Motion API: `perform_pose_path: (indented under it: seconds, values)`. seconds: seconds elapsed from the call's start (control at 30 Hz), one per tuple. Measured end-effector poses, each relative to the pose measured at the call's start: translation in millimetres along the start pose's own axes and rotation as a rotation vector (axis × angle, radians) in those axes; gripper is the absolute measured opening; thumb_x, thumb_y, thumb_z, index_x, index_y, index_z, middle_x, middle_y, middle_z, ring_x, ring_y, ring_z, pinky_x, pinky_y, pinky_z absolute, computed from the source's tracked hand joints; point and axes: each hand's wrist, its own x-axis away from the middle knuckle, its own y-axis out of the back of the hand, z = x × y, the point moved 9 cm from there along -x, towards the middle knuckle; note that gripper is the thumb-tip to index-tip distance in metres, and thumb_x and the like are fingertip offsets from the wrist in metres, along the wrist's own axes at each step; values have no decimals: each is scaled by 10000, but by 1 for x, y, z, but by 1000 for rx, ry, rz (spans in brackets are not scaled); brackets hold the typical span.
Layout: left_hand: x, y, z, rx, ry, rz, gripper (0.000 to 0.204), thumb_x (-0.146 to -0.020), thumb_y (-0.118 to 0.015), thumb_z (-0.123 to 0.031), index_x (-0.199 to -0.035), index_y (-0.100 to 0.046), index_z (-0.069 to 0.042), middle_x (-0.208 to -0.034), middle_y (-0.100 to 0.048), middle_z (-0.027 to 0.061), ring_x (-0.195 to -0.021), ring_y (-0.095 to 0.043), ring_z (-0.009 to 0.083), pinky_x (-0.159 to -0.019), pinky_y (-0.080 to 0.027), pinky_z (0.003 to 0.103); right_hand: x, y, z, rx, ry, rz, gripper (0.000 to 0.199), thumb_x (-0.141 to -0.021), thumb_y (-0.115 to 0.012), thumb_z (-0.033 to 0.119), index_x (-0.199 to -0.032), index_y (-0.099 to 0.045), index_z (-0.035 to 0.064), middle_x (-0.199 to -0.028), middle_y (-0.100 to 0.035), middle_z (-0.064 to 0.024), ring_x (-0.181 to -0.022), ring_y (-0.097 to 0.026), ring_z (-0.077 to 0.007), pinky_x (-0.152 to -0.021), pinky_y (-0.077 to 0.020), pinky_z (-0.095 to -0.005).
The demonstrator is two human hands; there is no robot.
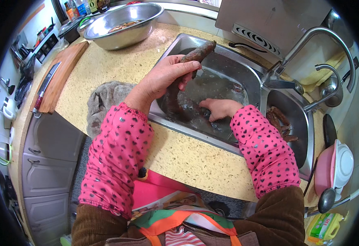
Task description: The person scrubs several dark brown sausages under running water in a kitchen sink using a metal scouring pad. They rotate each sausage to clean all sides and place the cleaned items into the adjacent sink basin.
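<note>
My left hand [174, 74] is closed around a long, muddy brown root vegetable [201, 52] above the left sink basin [251, 88]. The root slants, its upper end pointing to the far right and its lower part reaching down to the murky water. My right hand [219, 108] is lower, at the water's surface. Its fingers curl in around something dark and wet that I cannot make out. More of the dark root or its shadow shows in the water between the hands.
Brown roots [281, 121] lie in the right basin [306, 141]. A tall faucet [310, 37] arches behind it. Back left stands a large metal bowl [124, 28] with brownish pieces. A cleaver [46, 88] rests on a wooden board [64, 78]. A grey towel [107, 102] lies beside my left forearm.
</note>
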Motion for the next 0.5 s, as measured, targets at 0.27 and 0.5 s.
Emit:
perform_pose_path:
  seconds: [0.27,0.5]
  values:
    - [-11,16,34,-361,104,-111,217,-882,-675,-222,-875,-568,-33,-690,-568,6,-593,-518,94,-554,-438,254,41,100,-52,-245,-311,-840,311,-802,-635,104,-1083,-541,9,-972,-644,-213,-973,-624,-381,-843,-489,-404]
    - [-9,-1,44,-437,92,-72,191,-884,-655,-168,-988,-592,-22,-760,-610,11,-665,-535,78,-603,-449,242,63,142,66,-193,312,-1083,233,-876,-647,139,-1037,-550,0,-954,-549,-161,-910,-560,-306,-802,-460,-356]
